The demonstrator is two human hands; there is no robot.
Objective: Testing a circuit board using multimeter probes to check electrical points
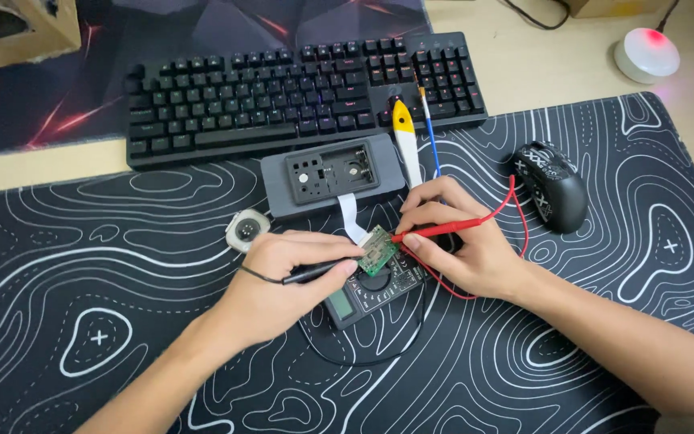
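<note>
My left hand (283,277) grips a black test probe (315,273) whose tip touches a small green circuit board (379,249). In my right hand (463,245) is a red test probe (443,227), its tip on the same board from the right. The board hangs on a white ribbon cable (353,217) that runs from a dark grey device case (332,173) just behind it. Under the board lies a small black multimeter (367,293) with its dial and screen showing; red and black leads loop around it.
A black keyboard (299,92) lies at the back, with a yellow-handled tool (405,137) and a thin blue tool (431,137) leaning on it. A watch body (247,229) sits left of the case, a black mouse (554,185) to the right, a round white lamp (647,53) far right.
</note>
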